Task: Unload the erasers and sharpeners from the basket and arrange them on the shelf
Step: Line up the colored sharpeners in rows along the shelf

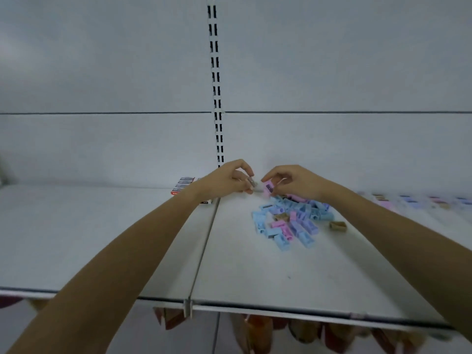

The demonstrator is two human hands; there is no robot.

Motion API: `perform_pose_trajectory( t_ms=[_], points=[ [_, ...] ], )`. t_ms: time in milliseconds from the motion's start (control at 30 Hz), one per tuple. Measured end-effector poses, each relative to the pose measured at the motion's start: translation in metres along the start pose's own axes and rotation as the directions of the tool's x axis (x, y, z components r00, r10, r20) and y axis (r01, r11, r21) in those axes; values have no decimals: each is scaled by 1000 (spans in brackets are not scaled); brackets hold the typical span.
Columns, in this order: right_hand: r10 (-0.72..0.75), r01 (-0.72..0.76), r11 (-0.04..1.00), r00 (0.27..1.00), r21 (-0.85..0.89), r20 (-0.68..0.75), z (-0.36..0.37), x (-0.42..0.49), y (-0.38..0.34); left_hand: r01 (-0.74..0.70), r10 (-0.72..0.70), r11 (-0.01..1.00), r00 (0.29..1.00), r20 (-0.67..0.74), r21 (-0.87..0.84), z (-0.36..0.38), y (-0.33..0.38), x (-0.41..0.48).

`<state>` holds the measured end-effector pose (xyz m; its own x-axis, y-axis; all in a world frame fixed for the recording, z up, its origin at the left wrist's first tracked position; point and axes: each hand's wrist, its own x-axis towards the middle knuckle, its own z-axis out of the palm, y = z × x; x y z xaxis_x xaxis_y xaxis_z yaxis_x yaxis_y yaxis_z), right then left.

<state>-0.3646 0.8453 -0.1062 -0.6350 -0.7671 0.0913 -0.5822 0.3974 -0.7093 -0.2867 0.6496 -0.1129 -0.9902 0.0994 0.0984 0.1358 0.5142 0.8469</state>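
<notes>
Right hand (293,182) pinches a pink sharpener (268,188), left hand (227,180) pinches a small tan sharpener (251,184) — both at the back of the shelf (255,272), just behind the heap (291,222) of blue, pink and tan sharpeners.

**Dim, flat, bluish light; a soft picture**

Cool, even light lies on the white shelf (255,272), with no glare and only faint shadows under the pile of sharpeners (288,223). The wide lens bows the shelf's front edge (most towards the corners). Detail is soft throughout. The row of sharpeners (419,200) at far right and the packets (293,328) below are smeared.
</notes>
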Motion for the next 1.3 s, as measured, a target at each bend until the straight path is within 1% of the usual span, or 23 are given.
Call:
perform_pose_trajectory(
  t_ms=[133, 267, 367, 500, 567, 733, 867, 933, 1033, 1133, 1300],
  points=[
    [44, -36, 994, 996, 108, -72, 1, -14, -5, -31, 37, 995, 998, 55, -96, -3, 3, -3],
    [101, -68, 969, 986, 236, -131, 3, -28, -9, -76, 81, 995, 993, 83, -57, 0, 7, -2],
    [139, -86, 959, 973, 269, -186, 3, -46, -7, -111, 111, 994, 991, 74, -5, 13, 11, 6],
    [213, -174, 971, 943, 166, -256, -6, -78, -2, -137, 137, 990, 991, 0, 16, 42, 17, 20],
    [249, -207, 965, 921, 163, -301, -12, -97, 2, -166, 166, 986, 986, -17, 27, 57, 22, 27],
    [293, -237, 953, 874, 187, -387, -41, -147, 22, -276, 274, 955, 961, 39, 110, 93, 51, 48],
    [283, -306, 951, 824, 36, -491, -72, -180, 45, -373, 369, 898, 927, 65, 232, 123, 81, 66],
    [267, -306, 952, 789, 22, -553, -91, -193, 58, -399, 395, 870, 916, 74, 291, 140, 94, 74],
    [256, -290, 956, 749, 46, -612, -123, -212, 78, -396, 397, 856, 915, 69, 331, 165, 110, 90],
    [248, -284, 958, 752, 40, -610, -155, -228, 101, -361, 378, 856, 925, 26, 369, 193, 121, 107],
    [201, -289, 956, 764, -46, -614, -200, -244, 147, -250, 293, 851, 956, -22, 462, 233, 130, 133]
  ],
)
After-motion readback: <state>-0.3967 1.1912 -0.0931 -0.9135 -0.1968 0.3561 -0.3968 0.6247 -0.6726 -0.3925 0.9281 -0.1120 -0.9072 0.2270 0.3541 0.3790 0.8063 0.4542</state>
